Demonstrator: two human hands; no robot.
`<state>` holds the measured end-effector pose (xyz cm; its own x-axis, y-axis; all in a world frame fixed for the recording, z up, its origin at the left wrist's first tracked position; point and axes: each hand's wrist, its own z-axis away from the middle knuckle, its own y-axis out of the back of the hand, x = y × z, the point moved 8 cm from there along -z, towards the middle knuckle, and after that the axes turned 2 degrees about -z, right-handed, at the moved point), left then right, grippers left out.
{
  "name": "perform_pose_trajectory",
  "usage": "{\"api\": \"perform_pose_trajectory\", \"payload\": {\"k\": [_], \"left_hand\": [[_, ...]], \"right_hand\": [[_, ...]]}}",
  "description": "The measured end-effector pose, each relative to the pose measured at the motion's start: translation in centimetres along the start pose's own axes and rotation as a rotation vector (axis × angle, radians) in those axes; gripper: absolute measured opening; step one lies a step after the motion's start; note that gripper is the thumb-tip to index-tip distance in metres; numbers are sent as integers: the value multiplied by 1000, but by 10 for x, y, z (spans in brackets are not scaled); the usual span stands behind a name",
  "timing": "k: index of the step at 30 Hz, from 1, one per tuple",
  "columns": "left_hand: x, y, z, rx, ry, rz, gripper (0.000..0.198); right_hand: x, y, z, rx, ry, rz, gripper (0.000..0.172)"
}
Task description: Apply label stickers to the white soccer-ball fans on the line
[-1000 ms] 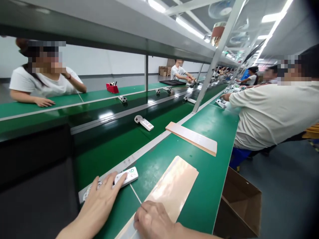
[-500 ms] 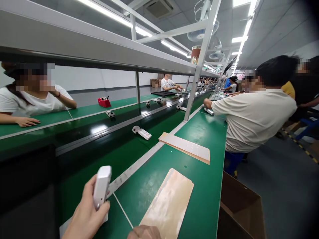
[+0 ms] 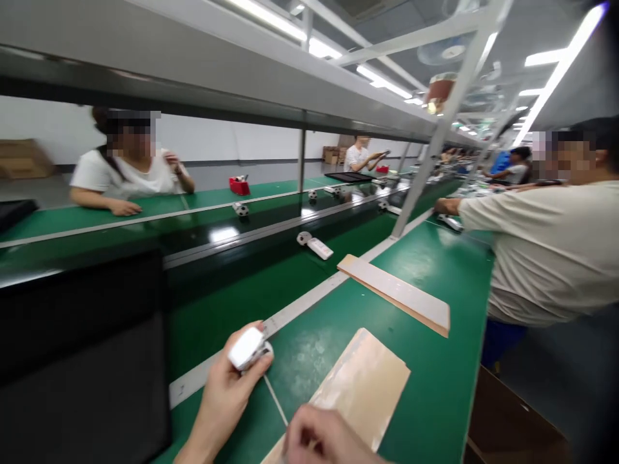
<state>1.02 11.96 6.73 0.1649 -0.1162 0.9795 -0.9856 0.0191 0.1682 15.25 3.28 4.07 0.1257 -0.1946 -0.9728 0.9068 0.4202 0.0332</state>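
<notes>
My left hand [image 3: 229, 386] is closed round a small white device [image 3: 245, 348] with a rounded body; a black-and-white part like a football pattern shows at its lower right side. My right hand [image 3: 331, 433] is at the bottom edge with curled fingers, over the lower part of a stack of glossy beige sheets [image 3: 370, 377]. What its fingers pinch, if anything, cannot be made out. On the green belt ahead lies a white device with a football-patterned end [image 3: 316, 247].
A second stack of pale sheets [image 3: 399, 291] lies further along the green bench. A black tray [image 3: 82, 361] stands at the left. A metal post [image 3: 435, 142] rises from the bench edge. A red holder [image 3: 239, 185] and seated people are across the line; another person [image 3: 556, 245] sits at right.
My left hand has tipped the white device over, so its football-patterned part shows. My right hand has come further into view with curled fingers. The whole view has swung to the left.
</notes>
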Motion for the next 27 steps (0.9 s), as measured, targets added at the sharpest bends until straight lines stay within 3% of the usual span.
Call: {"api": "perform_pose_trajectory", "payload": {"k": [5,8,19,27], "left_hand": [[32,-8,17,-92,-86,-217,45],[44,-14,23,-102,-96,-277,46],[48,-19,32,-169,-237,-206,42],[46,-21,32,-137,-295,-186,46]], "right_hand": [[-70,44,-1,102,152,8,24],[-92,53,-14,129,192,89,28],[-97,33,-31,0,125,232,28],[-95,31,-29,73,153,276,25]]}}
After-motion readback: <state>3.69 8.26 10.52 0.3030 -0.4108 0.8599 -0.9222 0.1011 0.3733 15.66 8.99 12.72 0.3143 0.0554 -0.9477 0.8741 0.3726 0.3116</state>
